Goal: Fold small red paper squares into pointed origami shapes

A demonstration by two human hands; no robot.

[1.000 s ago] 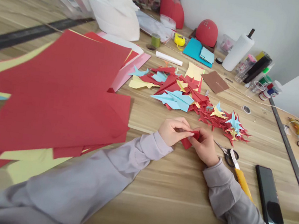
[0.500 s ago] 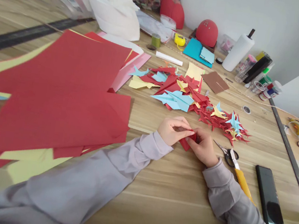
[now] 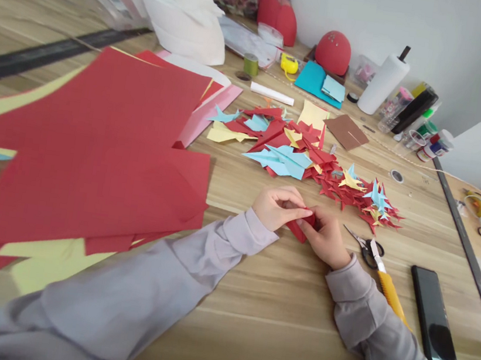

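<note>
"Grip, left to right?"

"Closed on both sides. From my remote station I have the left hand [image 3: 278, 210] in a pinch, thumb against fingers, on a small red paper piece [image 3: 296, 231]. My right hand [image 3: 328, 239] is closed on the same piece from the other side, fingertips nearly meeting the left ones. I cannot tell how firm either pinch is."

"Location of the piece?"

"Between the two hands, at the near side of the folded pile. My fingers cover much of it, and I cannot confirm whether it touches the table [image 3: 247, 328]."

"Progress, same order?"

"Far left, large red sheets [image 3: 96, 131] lie flat over pale yellow sheets [image 3: 51, 255]. I judge that stock unused. Centre, folded paper pieces [image 3: 281, 160] in red, blue and yellow lie heaped; they look done. Right of those, smaller pointed pieces [image 3: 334, 187], mostly red, also appear finished."

"The one in hand?"

"Partly folded, in my judgement. Its final shape is not evident, so I rate it incomplete. The number of folds outstanding cannot be determined."

"Right side?"

"Scissors [image 3: 364, 244] and a yellow-handled cutter [image 3: 391, 296] lie beside the right hand, neither held. A phone [image 3: 433, 314] lies flat beyond them."
</note>
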